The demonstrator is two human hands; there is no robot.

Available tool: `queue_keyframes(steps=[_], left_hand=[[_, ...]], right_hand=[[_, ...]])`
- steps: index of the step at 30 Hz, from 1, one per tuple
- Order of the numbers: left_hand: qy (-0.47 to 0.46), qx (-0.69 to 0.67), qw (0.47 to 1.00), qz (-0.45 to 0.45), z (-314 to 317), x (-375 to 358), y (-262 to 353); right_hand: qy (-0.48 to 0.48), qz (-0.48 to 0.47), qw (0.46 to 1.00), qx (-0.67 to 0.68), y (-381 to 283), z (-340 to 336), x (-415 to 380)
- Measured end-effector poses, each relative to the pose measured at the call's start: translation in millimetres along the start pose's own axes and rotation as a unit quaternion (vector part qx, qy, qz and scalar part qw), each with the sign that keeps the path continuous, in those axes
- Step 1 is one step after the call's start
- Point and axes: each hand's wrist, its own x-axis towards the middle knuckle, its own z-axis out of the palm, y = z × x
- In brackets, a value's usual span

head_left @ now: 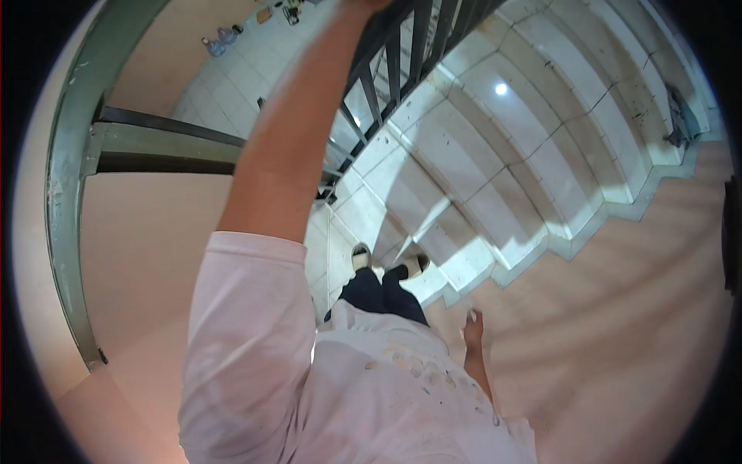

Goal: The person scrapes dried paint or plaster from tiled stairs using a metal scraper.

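My left arm reaches up across the picture, and only the edge of my left hand [372, 4] shows at the top, beside the dark metal railing [394, 62]. Its fingers are out of sight. Lower right of centre, my right hand [474, 323] hangs near the pinkish wall [587, 325], its fingers closed on something small and whitish that I cannot make out. My shoes [361, 257] stand on pale tiles at the foot of the visible curved steps [495, 147].
A greenish metal frame [68, 185] runs down the left side, with a crossbar [166, 145] towards the railing. Clear bottles [216, 46] and small objects lie on the tiled floor beyond. A grey cloth-like item [682, 120] lies at the right end of the steps.
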Motion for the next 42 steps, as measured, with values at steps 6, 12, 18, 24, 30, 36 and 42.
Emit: queue_keyframes(steps=[6,12,18,24,30,36,42], left_hand=[[0.077,0.075,0.994,0.018,21.1,-0.1,-16.4],[0.198,0.017,0.977,-0.078,33.1,-34.3,-32.1],[-0.026,0.018,0.985,-0.167,3.5,-85.1,-45.8],[-0.044,-0.062,0.982,-0.172,-7.6,-87.5,-41.0],[-0.007,-0.074,0.986,-0.148,-3.5,-92.5,-44.7],[-0.007,-0.096,0.984,-0.15,-18.6,-142.8,-62.2],[-0.05,-0.114,0.971,-0.203,-49.2,-235.2,-88.0]], right_hand=[[-0.01,0.096,0.995,0.033,38.1,-28.8,-19.4],[-0.015,0.039,0.999,-0.007,-11.1,-28.8,-51.2],[-0.011,0.02,1.0,-0.016,-12.1,8.6,-65.3],[-0.038,0.107,0.99,0.088,-26.8,101.9,-115.3],[0.035,-0.098,0.994,-0.039,21.9,176.2,-117.7],[-0.088,0.016,0.995,0.035,-15.4,132.1,-122.8],[-0.001,0.072,0.99,0.12,-6.0,120.5,12.8]])
